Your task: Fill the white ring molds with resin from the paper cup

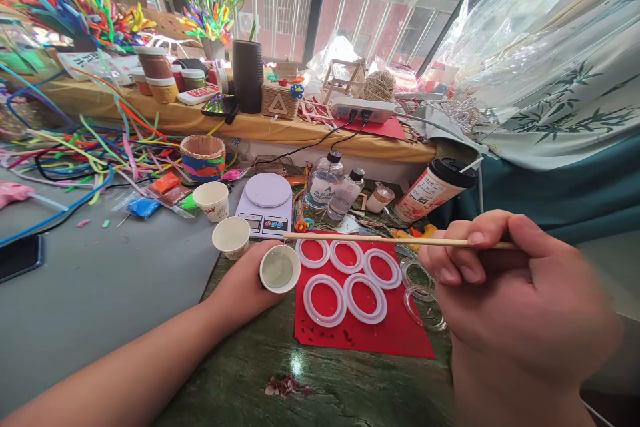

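Note:
My left hand (250,283) is wrapped round a paper cup (280,269) with clear liquid in it, tipped a little so its inside shows. In my right hand (520,287) is a thin wooden stick (370,238), held level between thumb and fingers, its far end pointing left above the cup's rim. Several white ring molds (324,300) lie on a red sheet (370,340) right of the cup. Clear rings (424,307) sit at the sheet's right edge, partly behind my right hand. Two more paper cups (231,237) stand behind my left hand.
A kitchen scale (264,203), two clear bottles (324,183) and a lidded drink cup (434,190) stand behind the molds. Pipe cleaners (100,153) and a phone (20,258) lie at left. Dried petals (287,387) lie on the near tabletop. A power strip (363,110) rests on the ledge.

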Demonstrator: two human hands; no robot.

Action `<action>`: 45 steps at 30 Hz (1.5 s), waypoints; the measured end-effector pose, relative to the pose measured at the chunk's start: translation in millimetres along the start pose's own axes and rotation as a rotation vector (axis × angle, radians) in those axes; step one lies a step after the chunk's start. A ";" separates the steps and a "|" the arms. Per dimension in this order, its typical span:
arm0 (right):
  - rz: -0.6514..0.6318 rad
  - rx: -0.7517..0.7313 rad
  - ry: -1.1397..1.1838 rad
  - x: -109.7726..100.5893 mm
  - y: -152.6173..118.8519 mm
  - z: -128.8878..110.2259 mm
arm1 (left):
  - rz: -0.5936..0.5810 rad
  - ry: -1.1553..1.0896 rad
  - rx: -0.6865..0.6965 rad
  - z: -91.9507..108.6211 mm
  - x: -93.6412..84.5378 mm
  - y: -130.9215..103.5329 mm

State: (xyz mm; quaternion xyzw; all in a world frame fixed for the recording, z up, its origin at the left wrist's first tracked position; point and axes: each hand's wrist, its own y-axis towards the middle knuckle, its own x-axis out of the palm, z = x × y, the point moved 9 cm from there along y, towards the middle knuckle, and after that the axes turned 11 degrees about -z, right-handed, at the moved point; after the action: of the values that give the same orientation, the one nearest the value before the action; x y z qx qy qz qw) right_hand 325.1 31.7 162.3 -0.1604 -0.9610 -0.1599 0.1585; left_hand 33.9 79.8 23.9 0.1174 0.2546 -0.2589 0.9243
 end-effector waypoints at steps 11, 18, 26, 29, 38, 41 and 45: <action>-0.001 -0.001 -0.015 -1.6 3.7 -0.9 | 0.008 0.000 0.003 -1.2 0.2 -0.2; -0.432 0.199 -0.406 35.1 -20.7 46.7 | -0.010 -0.004 0.001 0.7 1.6 0.3; -0.401 0.380 -0.219 31.8 -10.4 104.6 | 0.014 0.004 0.010 -0.3 0.4 -1.2; -0.287 0.401 -0.136 22.9 4.8 117.8 | 0.019 0.009 0.019 0.0 -1.1 -1.2; -0.082 0.344 0.011 3.2 14.2 92.6 | 0.018 0.016 0.036 2.5 -1.6 -0.6; -0.057 0.324 0.033 -0.5 14.9 80.4 | 0.017 0.015 0.034 3.0 -1.0 0.3; -0.032 0.305 0.061 -4.1 15.2 66.6 | 0.010 0.007 0.016 1.0 0.1 1.2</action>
State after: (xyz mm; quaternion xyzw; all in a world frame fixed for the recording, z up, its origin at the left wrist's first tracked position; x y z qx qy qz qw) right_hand 317.3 68.2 104.9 -0.1143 -0.9713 -0.0196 0.2076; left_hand 35.1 80.3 24.9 0.1268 0.2551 -0.2559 0.9238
